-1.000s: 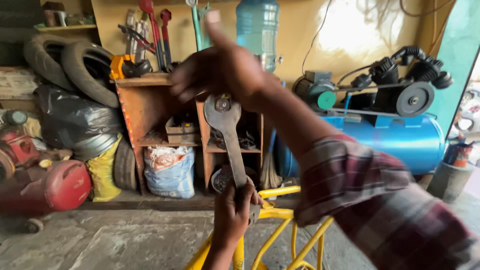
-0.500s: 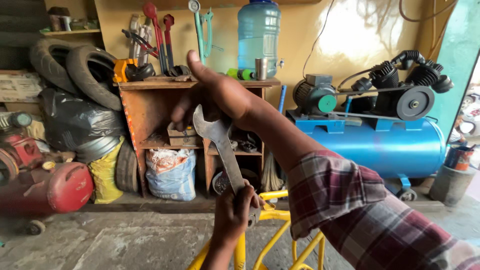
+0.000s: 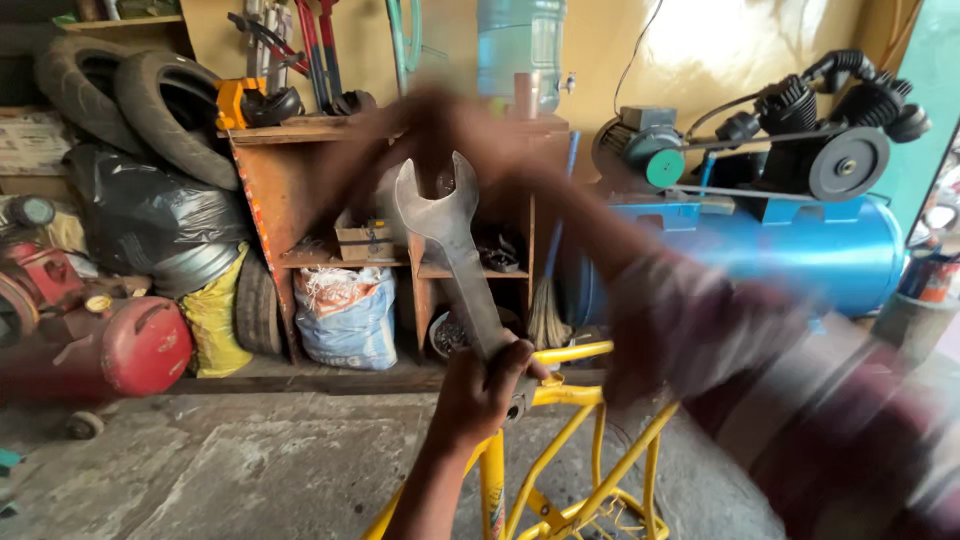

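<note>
At the far left, old tyres (image 3: 130,105) lean beside a black plastic bag (image 3: 150,220), with a red tank (image 3: 140,345) low on the floor below them. Right of these stands a wooden shelf unit (image 3: 300,200) with a tied white sack (image 3: 345,315) at its foot.

In the middle, the left hand (image 3: 485,385) has its grip clamped round the lower shank of a large open-ended spanner (image 3: 450,250), which stands nearly upright, its forked head up in front of the shelf and its lower end meeting the top of a yellow tube frame (image 3: 580,400) in the near centre. The spanner looks like solid steel: heavy, stiff, with a smooth, possibly oily face that could slide in the palm. A hold low on the shank, as here, steadies it, though the head end carries weight and would likely want support too.

The right hand (image 3: 440,125) is a blur just above and behind the spanner's head; I cannot tell whether its grip is apart or together, or whether it touches the tool. Its checked sleeve (image 3: 800,400) fills the near right.

At the far right sits a blue air compressor (image 3: 760,250).
</note>
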